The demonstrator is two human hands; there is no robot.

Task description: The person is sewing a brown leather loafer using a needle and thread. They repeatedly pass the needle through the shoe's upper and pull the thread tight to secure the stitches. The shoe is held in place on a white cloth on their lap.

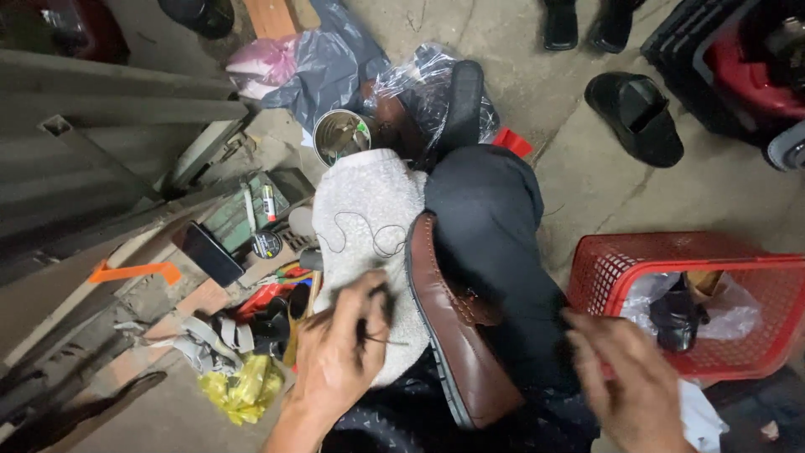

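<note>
A brown leather shoe lies on its side across my lap, sole edge toward me, resting on a grey-white towel and my dark trousers. My left hand sits on the towel just left of the shoe, fingers pinched on a thin dark thread that loops over the towel; a small dark tool seems to be in the same grip. My right hand hovers blurred to the right of the shoe, fingers apart, holding nothing.
A red plastic basket with a bagged dark shoe stands at right. A metal tin, plastic bags and a black sandal lie ahead. Tools, a small round tin, straps and a yellow rag crowd the left.
</note>
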